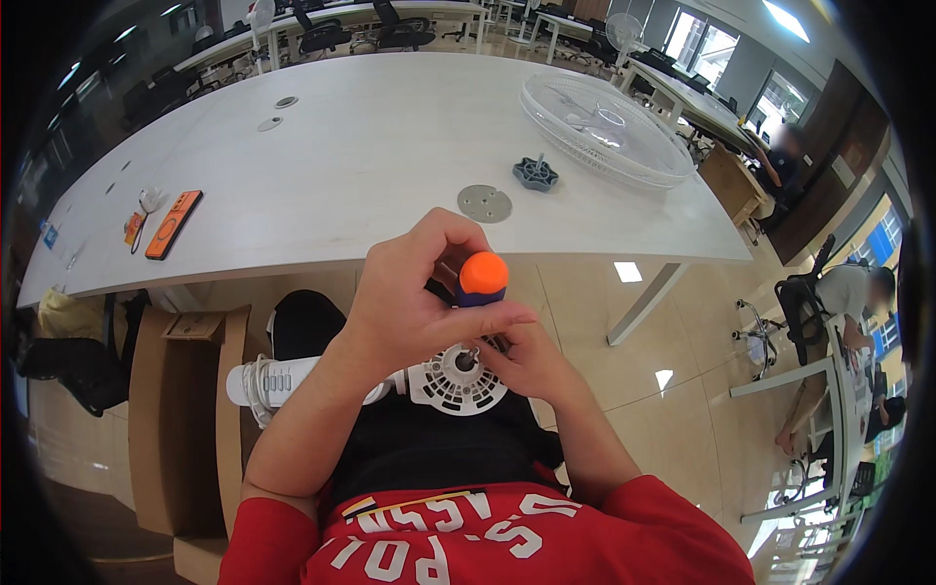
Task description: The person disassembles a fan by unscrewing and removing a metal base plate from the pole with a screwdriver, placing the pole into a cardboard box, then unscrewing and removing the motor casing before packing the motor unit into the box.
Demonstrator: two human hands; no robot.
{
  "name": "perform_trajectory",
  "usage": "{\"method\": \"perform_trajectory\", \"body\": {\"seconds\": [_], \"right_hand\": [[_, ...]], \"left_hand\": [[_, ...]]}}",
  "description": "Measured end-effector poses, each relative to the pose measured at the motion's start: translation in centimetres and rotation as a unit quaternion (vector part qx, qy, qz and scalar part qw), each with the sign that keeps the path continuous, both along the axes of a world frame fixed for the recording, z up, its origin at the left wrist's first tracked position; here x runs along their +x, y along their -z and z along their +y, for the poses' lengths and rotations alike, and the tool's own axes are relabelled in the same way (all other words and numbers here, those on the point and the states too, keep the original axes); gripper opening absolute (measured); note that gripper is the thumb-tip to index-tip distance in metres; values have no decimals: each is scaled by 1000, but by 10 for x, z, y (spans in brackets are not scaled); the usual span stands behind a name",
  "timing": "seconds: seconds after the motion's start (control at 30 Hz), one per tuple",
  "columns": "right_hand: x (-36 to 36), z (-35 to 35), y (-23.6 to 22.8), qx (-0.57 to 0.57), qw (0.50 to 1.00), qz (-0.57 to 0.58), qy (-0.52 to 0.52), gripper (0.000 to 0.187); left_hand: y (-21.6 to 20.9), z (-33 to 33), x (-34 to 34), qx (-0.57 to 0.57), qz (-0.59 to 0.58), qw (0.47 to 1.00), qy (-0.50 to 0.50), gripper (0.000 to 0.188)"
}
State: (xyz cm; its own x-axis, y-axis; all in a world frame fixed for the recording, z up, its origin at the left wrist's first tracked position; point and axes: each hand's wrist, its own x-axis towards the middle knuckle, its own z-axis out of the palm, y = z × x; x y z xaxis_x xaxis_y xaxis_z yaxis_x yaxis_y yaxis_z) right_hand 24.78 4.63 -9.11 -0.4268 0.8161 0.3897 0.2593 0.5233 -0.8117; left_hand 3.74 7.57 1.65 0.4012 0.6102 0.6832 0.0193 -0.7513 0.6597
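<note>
My left grip (405,292) pinches one orange-topped tool (484,274) over one white motor housing (437,390) at my lap; my right grip's (536,365) hold I cannot tell. Past the worktop's (331,185) near edge, wide room separates one orange phone (175,225) from one grey knob (535,175).

large white capital letters (426,568) stand in rows across the front of the red shirt (624,531) at the near edge, tilting with the cloth; the small grey marks on the white fan column (297,376), near left, are too small to read.
</note>
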Motion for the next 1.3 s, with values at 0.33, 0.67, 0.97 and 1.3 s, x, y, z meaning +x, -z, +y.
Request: {"method": "perform_trajectory", "body": {"seconds": [0.33,0.67,0.97,1.3], "right_hand": [[-8,-4,-20,12,998,-60,21,27],[-14,-5,-28,30,996,-67,53,26],[-11,-3,-19,45,996,-51,60,12],[7,-5,9,-60,993,106,4,30]], "left_hand": [[6,4,9,15,-73,996,-40,58],[5,5,10,17,-81,995,-48,59],[-9,3,-3,23,-172,985,-24,47],[3,-3,7,-36,-239,969,49,44]]}}
